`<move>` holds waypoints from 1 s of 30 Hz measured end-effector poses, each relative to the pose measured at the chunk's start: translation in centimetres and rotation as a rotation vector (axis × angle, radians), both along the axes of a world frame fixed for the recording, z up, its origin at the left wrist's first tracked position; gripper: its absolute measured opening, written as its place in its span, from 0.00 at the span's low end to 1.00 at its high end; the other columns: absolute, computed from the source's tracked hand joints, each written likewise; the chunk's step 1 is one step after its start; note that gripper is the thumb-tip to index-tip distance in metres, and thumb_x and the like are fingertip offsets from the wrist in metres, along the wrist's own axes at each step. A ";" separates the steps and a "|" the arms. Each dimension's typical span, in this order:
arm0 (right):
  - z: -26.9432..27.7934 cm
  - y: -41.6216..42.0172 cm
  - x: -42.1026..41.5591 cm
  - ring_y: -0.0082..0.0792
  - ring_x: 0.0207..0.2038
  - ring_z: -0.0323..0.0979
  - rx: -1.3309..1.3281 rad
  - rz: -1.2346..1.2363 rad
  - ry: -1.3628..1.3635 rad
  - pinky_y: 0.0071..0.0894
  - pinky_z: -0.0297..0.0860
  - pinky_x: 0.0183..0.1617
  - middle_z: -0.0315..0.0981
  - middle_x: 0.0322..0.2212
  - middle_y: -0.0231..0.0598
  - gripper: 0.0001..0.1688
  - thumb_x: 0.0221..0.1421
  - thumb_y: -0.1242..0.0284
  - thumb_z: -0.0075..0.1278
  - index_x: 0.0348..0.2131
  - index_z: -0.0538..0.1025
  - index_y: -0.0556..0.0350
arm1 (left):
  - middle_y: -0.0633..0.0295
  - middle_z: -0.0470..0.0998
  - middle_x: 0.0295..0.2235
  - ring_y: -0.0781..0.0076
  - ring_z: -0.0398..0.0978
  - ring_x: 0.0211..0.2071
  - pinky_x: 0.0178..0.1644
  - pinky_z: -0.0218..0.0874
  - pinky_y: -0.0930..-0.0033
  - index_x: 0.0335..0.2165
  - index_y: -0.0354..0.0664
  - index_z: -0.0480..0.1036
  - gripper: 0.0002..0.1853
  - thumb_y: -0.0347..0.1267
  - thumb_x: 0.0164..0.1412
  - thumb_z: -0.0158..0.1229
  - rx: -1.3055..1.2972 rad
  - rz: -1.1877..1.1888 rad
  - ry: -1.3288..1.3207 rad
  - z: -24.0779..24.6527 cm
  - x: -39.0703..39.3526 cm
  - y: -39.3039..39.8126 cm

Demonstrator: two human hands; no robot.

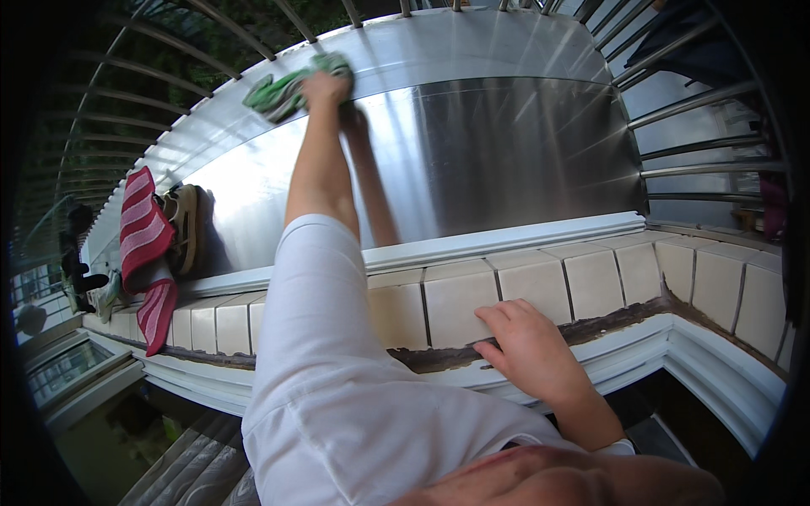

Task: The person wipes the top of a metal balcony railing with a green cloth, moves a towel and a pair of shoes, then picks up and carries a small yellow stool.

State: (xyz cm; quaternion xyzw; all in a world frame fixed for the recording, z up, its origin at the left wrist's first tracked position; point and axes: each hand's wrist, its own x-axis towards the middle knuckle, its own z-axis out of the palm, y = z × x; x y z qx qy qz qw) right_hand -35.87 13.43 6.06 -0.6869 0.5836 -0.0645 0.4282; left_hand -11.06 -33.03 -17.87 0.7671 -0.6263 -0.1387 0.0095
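Observation:
My left hand [326, 88] reaches far out on a straight arm and is closed on a crumpled green and whitish cloth [275, 98], slightly blurred. The cloth lies on the outer strip of the metal sheet [506, 152], near the foot of the railing bars. Close to my body, my right hand [531, 345] rests on the beige tiled ledge [459, 310] at its inner edge, with its fingers slightly bent and nothing seen in it. The palm is hidden. My arm's reflection shows in the shiny sheet.
Metal railing bars [702, 111] curve around the sheet. At the left, a red and pink striped cloth [144, 228] hangs over the ledge beside a brown shoe [183, 228]. A white rail [506, 240] borders the tiles. White window framing [715, 367] runs along the near side.

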 end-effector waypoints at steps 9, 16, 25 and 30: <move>-0.4 0.1 -0.5 0.46 0.41 0.66 -0.021 -0.045 -0.043 0.40 0.64 0.45 0.70 0.34 0.45 0.19 0.48 0.71 0.55 0.40 0.70 0.61 | 0.48 0.58 0.58 0.50 0.58 0.57 0.60 0.52 0.60 0.49 0.47 0.69 0.34 0.45 0.41 0.62 -0.141 -0.911 0.387 -0.8 -25.4 6.8; -0.1 -0.2 -0.9 0.46 0.44 0.66 0.075 -0.087 -0.057 0.39 0.64 0.49 0.71 0.38 0.47 0.22 0.49 0.69 0.54 0.43 0.70 0.62 | 0.62 0.63 0.56 0.62 0.62 0.56 0.54 0.57 0.49 0.54 0.49 0.62 0.33 0.47 0.49 0.54 -0.086 -0.584 0.002 2.9 -16.9 5.4; -0.3 0.1 -0.7 0.47 0.43 0.66 0.016 -0.092 -0.062 0.40 0.64 0.48 0.71 0.37 0.47 0.21 0.50 0.69 0.53 0.42 0.70 0.63 | 0.55 0.63 0.55 0.58 0.63 0.56 0.55 0.55 0.46 0.54 0.45 0.63 0.37 0.51 0.46 0.54 0.004 0.155 -0.122 2.1 10.2 5.3; -0.3 0.2 -0.7 0.47 0.43 0.66 0.012 -0.081 -0.044 0.40 0.64 0.47 0.70 0.37 0.47 0.20 0.50 0.69 0.53 0.42 0.70 0.63 | 0.53 0.67 0.52 0.57 0.66 0.53 0.53 0.56 0.46 0.52 0.45 0.65 0.39 0.56 0.45 0.53 0.077 0.333 -0.213 4.0 17.8 10.9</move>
